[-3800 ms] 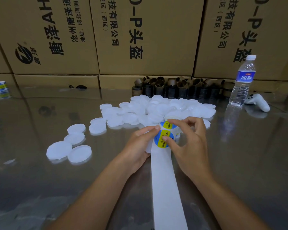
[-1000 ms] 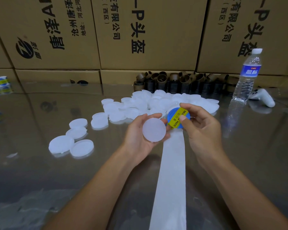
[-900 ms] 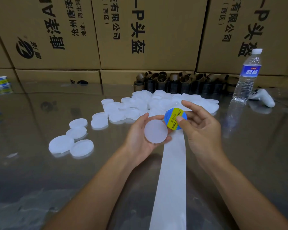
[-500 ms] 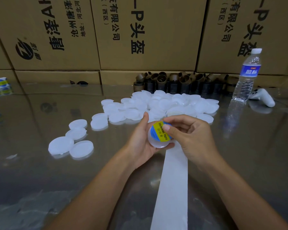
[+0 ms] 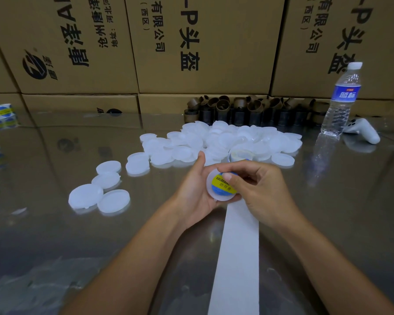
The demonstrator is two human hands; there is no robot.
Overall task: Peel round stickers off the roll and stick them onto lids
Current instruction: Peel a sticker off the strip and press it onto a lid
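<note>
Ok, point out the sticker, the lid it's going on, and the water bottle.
sticker (image 5: pixel 219 183): head view, on its yellow band.
lid (image 5: pixel 221 197): head view, on its bare white lower rim.
water bottle (image 5: pixel 346 93): head view, on its blue label.

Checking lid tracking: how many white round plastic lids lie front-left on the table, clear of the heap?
4 white round plastic lids: rear, middle, front-left, front-right. Any stacked underneath would be hidden.

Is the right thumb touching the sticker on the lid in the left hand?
Touching. The head view shows the right hand's thumb pressed onto the yellow-and-blue sticker, no gap visible, on the white lid the left hand holds.
</note>
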